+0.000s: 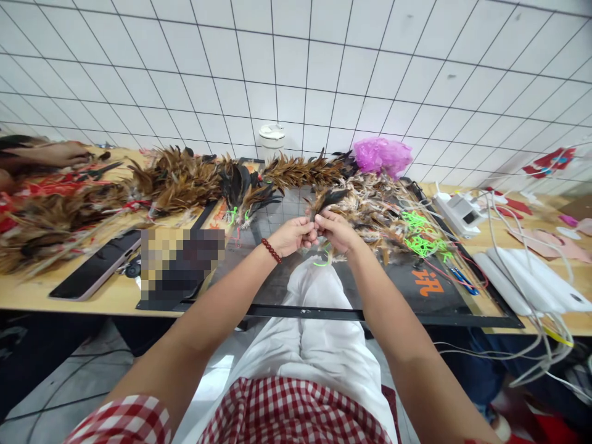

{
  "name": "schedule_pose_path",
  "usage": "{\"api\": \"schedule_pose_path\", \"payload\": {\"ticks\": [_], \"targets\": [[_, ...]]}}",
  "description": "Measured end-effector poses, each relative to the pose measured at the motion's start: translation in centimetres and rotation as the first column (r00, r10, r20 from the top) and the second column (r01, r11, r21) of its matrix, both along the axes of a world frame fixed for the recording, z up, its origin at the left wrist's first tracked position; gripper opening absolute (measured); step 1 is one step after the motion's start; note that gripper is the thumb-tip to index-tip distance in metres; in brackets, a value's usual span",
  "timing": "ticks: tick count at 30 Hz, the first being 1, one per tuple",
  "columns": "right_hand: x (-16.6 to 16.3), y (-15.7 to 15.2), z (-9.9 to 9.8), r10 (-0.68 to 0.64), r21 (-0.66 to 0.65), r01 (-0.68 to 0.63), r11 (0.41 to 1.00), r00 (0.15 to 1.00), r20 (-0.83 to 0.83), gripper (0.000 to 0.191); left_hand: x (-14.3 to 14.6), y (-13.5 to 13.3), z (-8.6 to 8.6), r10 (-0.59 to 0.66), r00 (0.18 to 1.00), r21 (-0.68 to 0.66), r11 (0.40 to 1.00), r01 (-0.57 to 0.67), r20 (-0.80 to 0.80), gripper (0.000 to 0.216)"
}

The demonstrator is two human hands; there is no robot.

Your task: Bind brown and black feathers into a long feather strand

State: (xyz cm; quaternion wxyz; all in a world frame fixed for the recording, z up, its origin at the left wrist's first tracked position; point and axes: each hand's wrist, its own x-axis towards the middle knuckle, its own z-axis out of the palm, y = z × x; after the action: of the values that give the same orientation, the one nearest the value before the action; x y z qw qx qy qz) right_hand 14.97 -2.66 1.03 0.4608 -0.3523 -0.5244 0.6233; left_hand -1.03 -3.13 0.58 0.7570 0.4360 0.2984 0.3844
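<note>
My left hand (293, 236), with a dark red bead bracelet (271, 250) at its wrist, meets my right hand (337, 229) above the dark mat (268, 277). Between them, the fingers of both pinch the base of a small feather bunch (329, 200), its brown and black tips pointing away from me. A bright green tie (322, 264) hangs just below the fingers; whether it is fastened to the bunch is hidden. Loose brown and white feathers (370, 216) lie right of my hands. Dark feather bunches with green ties (240, 191) lie to the left.
A long row of brown feathers (296, 171) runs along the back. Green ties (423, 234) are heaped at right, near white power banks (522, 280) and cables. A pink plastic bag (382, 155) and white cup (272, 139) stand behind. A phone (95, 265) and another person's hand (60, 153) are left.
</note>
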Motion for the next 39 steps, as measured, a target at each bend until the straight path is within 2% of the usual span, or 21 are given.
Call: {"api": "schedule_pose_path", "payload": {"ticks": [2, 4, 8, 11, 14, 17, 19, 22, 25, 28, 34, 39], "targets": [[-0.2, 0.0, -0.1, -0.06, 0.018, 0.059, 0.998, 0.998, 0.015, 0.046, 0.0, -0.1, 0.0, -0.039, 0.999, -0.022, 0.999, 0.039, -0.035, 0.025], [-0.3, 0.4, -0.3, -0.187, 0.07, 0.182, 0.981, 0.98, 0.072, 0.043, 0.0, -0.1, 0.0, -0.027, 0.995, -0.039, 0.999, 0.024, -0.097, 0.027], [-0.4, 1.0, -0.5, -0.388, 0.158, 0.365, 0.917, 0.91, 0.148, 0.039, 0.3, 0.0, -0.1, 0.122, 0.967, 0.028, 0.993, -0.118, -0.223, 0.03], [-0.6, 0.8, -0.6, -0.432, 0.187, 0.4, 0.897, 0.885, 0.175, 0.041, 0.9, -0.1, -0.2, 0.165, 0.945, 0.096, 0.985, -0.143, -0.284, 0.02], [-0.7, 0.6, -0.6, -0.383, 0.205, 0.343, 0.917, 0.9, 0.208, 0.042, 1.5, -0.3, -0.3, 0.207, 0.922, 0.147, 0.975, -0.166, -0.328, 0.015], [-0.4, 0.7, -0.5, -0.375, 0.164, 0.354, 0.921, 0.918, 0.129, 0.046, 1.5, -0.4, -0.3, 0.241, 0.931, 0.157, 0.966, -0.204, -0.274, 0.016], [0.1, 1.0, -0.3, -0.432, 0.113, 0.429, 0.896, 0.902, 0.004, 0.049, 1.3, -0.3, -0.4, 0.236, 0.95, 0.128, 0.969, -0.213, -0.205, 0.015], [1.1, 1.5, 0.1, -0.489, 0.077, 0.498, 0.864, 0.865, -0.112, 0.043, 0.9, -0.1, -0.6, 0.24, 0.963, 0.074, 0.97, -0.233, -0.123, 0.02], [1.5, 1.6, 0.1, -0.438, 0.061, 0.44, 0.896, 0.898, -0.044, 0.044, 0.9, 0.2, -0.7, 0.335, 0.94, 0.067, 0.941, -0.33, -0.072, 0.022], [0.7, 1.3, -0.4, -0.3, 0.003, 0.3, 0.954, 0.953, 0.051, 0.046, 0.8, 0.5, -0.5, 0.447, 0.895, 0.044, 0.894, -0.446, -0.002, 0.02], [-1.2, 0.2, -0.9, -0.131, -0.038, 0.136, 0.99, 0.985, 0.116, 0.043, 0.4, 1.0, -0.2, 0.464, 0.878, -0.043, 0.885, -0.463, 0.119, 0.017], [-1.9, 0.0, -0.8, -0.132, -0.008, 0.134, 0.991, 0.986, 0.102, 0.028, 0.8, 0.9, -0.7, 0.456, 0.889, 0.039, 0.888, -0.458, 0.048, 0.022]]}}
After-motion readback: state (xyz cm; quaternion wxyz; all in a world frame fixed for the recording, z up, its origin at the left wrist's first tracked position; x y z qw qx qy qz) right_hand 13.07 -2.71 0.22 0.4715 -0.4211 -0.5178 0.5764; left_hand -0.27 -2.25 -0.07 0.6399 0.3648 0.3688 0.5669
